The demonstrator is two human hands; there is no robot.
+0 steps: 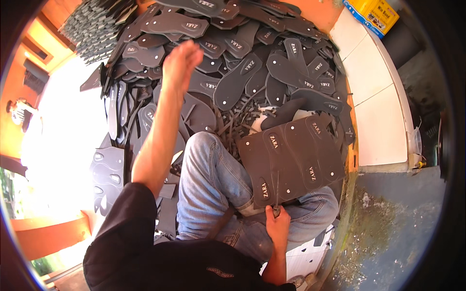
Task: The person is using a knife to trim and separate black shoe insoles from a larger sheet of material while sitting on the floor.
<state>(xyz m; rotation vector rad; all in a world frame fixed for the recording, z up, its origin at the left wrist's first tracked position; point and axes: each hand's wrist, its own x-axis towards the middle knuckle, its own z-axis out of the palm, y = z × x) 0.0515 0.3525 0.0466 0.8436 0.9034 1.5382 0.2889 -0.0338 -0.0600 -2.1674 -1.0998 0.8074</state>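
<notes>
Two hands of yours show, well apart. Your right hand (277, 227), low in the view, is wrapped round the handle of a knife (276, 212), whose thin blade points away from you over the near part of the dark sheet (301, 150). That sheet, marked with sole outlines and white dots, rests over your bent right leg in jeans (315, 208). Your left hand (182, 60) reaches far forward over the pile of soles (238, 80), its blurred fingers stretched out and loose around nothing that shows; whether it touches the pile, you cannot tell from here. Thin strips (238, 119) lie between the pile and your knees, and a yellow bag (374, 17) stands at upper right.
</notes>
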